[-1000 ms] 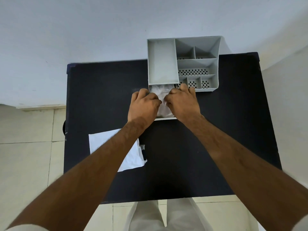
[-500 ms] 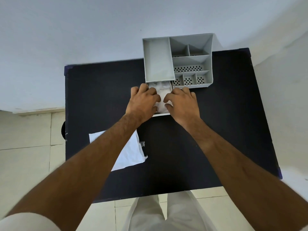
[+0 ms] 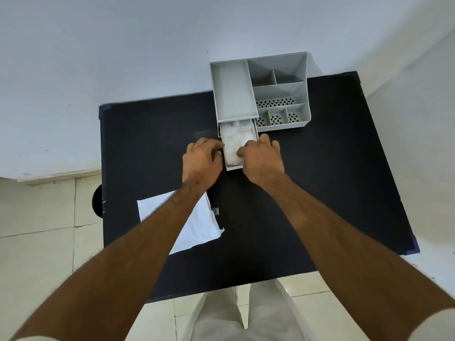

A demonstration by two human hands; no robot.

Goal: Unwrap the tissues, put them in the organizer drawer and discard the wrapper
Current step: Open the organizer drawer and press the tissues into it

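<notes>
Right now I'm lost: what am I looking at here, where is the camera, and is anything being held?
There is no machine here. One camera sits on a person's head and looks down along both bare arms. The left hand and right hand rest at either side of a small drawer pulled out of a grey organizer at the far edge of a black table. White tissues lie inside the drawer. The right fingers touch the tissues; the left ones curl at the drawer's side wall. Whether either hand truly grips anything, I cannot tell. Nearer the person, partly under the left forearm, a white wrapper lies flat on the table, not yet thrown away.
</notes>
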